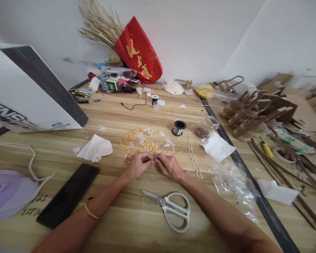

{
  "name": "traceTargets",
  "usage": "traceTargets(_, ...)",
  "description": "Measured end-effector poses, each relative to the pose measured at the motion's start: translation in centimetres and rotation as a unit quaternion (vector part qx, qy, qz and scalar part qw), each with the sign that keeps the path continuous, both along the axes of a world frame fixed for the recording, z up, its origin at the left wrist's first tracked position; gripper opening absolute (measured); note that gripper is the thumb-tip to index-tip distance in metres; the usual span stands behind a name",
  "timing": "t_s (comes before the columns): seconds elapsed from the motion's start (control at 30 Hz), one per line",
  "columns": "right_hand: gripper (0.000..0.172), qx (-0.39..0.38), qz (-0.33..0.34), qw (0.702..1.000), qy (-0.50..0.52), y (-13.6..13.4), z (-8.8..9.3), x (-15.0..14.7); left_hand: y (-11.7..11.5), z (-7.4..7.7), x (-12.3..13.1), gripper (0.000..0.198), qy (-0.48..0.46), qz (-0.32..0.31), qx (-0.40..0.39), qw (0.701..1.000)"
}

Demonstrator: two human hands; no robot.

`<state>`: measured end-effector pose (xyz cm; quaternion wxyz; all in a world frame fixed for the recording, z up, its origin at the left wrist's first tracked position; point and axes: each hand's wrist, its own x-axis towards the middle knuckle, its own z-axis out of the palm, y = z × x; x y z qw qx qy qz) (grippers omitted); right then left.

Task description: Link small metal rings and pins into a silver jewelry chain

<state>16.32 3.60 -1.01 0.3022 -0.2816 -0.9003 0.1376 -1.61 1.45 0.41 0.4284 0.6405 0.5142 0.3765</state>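
My left hand (139,164) and my right hand (170,166) meet fingertip to fingertip over the wooden table. Both are pinched closed, and whatever lies between the fingers is too small to name. Just beyond them spreads a pile of gold and clear beads (143,140). To the right of my right hand lies a beaded strand (192,156). A spool of thin silvery wire (179,128) stands behind it. Scissors with pale green handles (171,207) rest between my forearms, blades pointing left.
A black phone (68,196) and a crumpled white tissue (96,148) lie to the left. At right are a jar of dark beads (207,127), clear plastic bags (237,186) and small woven baskets (244,116). A white box (34,91) and a red bag (139,52) stand behind.
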Motion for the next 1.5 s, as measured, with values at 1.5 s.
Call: traceTargets(1.5, 0.022, -0.08, 0.042, 0.993, 0.073, 0.1, -0.1, -0.2, 0.3, 0.2, -0.5, 0.018, -0.105, -0.008, -0.065, 0.992)
